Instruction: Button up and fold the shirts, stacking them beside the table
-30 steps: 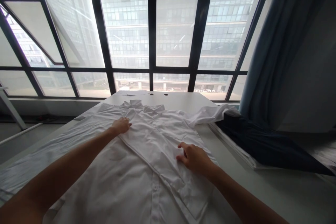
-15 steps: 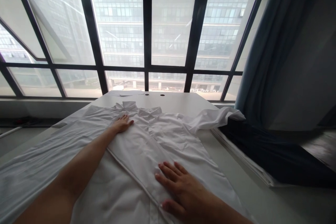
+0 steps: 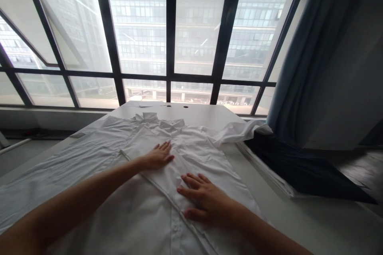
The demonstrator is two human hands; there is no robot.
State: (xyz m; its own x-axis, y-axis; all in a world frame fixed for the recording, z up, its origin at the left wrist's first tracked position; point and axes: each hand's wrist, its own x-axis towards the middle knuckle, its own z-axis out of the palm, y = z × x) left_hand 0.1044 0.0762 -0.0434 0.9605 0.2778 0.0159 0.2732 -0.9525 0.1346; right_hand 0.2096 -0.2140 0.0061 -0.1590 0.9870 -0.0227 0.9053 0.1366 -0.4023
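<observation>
A white button-up shirt (image 3: 131,215) lies spread on the white table, its collar at the far end and one sleeve reaching out to the right. A flap of the white cloth runs diagonally across its front. My left hand (image 3: 158,155) rests flat on this cloth near the middle, fingers stretched out. Lower and to the right, my right hand (image 3: 206,199) also lies flat with spread fingers, beside the diagonal edge and the button placket (image 3: 175,227). Neither hand grips anything. The fabric around both hands shows wrinkles.
Dark navy cloth (image 3: 299,167) lies over folded white fabric at the right side of the table (image 3: 206,111). Beyond the table's far edge stands a large window (image 3: 197,32) with black frames. A blue-grey curtain (image 3: 296,71) hangs at the right.
My left hand has slid right and nearer across the cloth, from close to the collar to the shirt's middle. My right hand has barely moved. The view has shifted slightly.
</observation>
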